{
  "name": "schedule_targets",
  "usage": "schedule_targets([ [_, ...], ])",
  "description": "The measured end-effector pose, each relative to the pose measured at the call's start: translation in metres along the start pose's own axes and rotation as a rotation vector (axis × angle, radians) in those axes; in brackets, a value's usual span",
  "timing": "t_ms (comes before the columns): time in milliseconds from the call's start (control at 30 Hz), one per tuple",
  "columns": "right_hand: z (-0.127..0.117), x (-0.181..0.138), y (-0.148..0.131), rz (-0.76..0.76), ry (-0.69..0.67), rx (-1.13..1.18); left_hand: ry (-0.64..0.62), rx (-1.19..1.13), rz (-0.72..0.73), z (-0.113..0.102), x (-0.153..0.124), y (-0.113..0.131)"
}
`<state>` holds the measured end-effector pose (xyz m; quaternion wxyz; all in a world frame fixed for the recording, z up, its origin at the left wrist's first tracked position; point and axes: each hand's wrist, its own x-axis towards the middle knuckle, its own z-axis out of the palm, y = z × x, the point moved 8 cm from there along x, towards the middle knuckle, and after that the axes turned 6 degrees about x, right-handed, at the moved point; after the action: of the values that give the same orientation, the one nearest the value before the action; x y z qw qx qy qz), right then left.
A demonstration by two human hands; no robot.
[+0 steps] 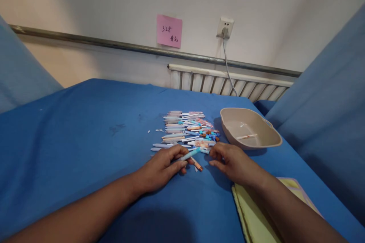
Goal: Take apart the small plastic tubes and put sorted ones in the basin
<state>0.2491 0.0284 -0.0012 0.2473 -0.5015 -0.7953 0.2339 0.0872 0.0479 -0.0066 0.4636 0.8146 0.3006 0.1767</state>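
Observation:
My left hand (168, 165) pinches a light-blue pen (191, 154) between thumb and fingers, its tip end pointing to the upper right. Just beneath, an orange-brown-ended pen (199, 166) sticks out past the same fingers; whether they grip it too I cannot tell. To the right, my right hand (232, 161) has its fingers curled with a gap between thumb and forefinger, and nothing shows in it. Behind both hands lies a row of many pens (176, 131), mostly side by side, with white, blue, orange and brown parts.
A beige plastic basin (251, 123) stands at the right, with one thin pen (246, 136) in it. A folded yellow cloth (256, 212) lies under my right forearm. Blue fabric (85, 140) covers the table. Small white bits (159, 130) lie left of the pens. A radiator (228, 81) lines the wall.

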Motion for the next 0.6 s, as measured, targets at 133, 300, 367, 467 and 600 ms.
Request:
schedule_targets([
  [133, 0.012, 0.001, 0.002, 0.001, -0.098, -0.167, -0.052, -0.105, 0.011, 0.006, 0.001, 0.005],
  [300, 0.021, 0.002, 0.002, 0.054, -0.187, -0.207, -0.085, -0.171, 0.014, 0.008, 0.001, 0.007],
  [367, 0.022, 0.001, 0.002, 0.073, -0.195, -0.203, -0.094, -0.191, 0.011, 0.008, 0.001, 0.007],
  [467, 0.024, 0.0, 0.003, 0.065, -0.189, -0.163, -0.097, -0.209, 0.001, 0.008, 0.001, 0.005],
  [600, 0.022, 0.003, 0.002, -0.003, -0.076, -0.005, -0.074, -0.198, -0.006, 0.007, 0.001, 0.003],
])
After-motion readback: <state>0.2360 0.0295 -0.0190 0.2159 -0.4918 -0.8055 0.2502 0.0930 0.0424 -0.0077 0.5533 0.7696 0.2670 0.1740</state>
